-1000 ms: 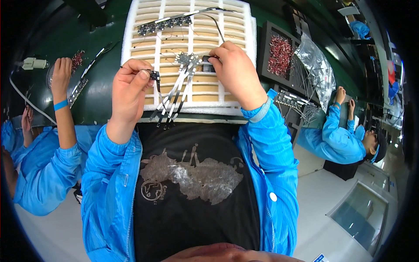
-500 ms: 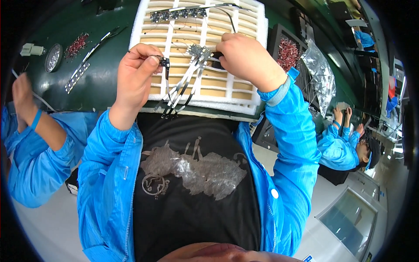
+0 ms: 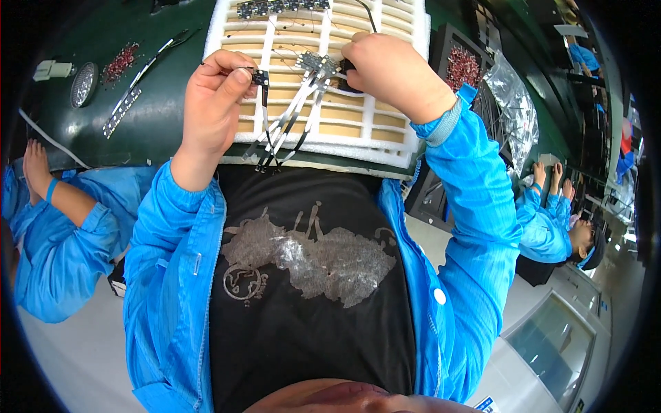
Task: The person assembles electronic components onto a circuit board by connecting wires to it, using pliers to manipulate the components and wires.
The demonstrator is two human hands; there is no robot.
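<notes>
My left hand point(image 3: 219, 96) pinches the end of a small black circuit board point(image 3: 259, 76), from which a dark flat cable runs down. Beside it a cluster of small boards point(image 3: 318, 63) lies on the white foam tray point(image 3: 372, 148). Black and white flat strips point(image 3: 292, 120) trail from the cluster toward the table's near edge. My right hand point(image 3: 389, 69) is closed at the cluster's right side, around something black point(image 3: 349, 77) that its fingers mostly hide.
More boards point(image 3: 282, 7) lie at the tray's far side. To the left are a strip with small boards point(image 3: 122, 111), red and white bits point(image 3: 122, 63) and a round dish point(image 3: 84, 85). A dark bin of red bits point(image 3: 463, 67) and a clear bag point(image 3: 513, 103) sit right. Co-workers flank me.
The view has shifted slightly, so the tray sits higher in it. Both my hands keep their grips near the cluster. The left co-worker's hands have come together lower down.
</notes>
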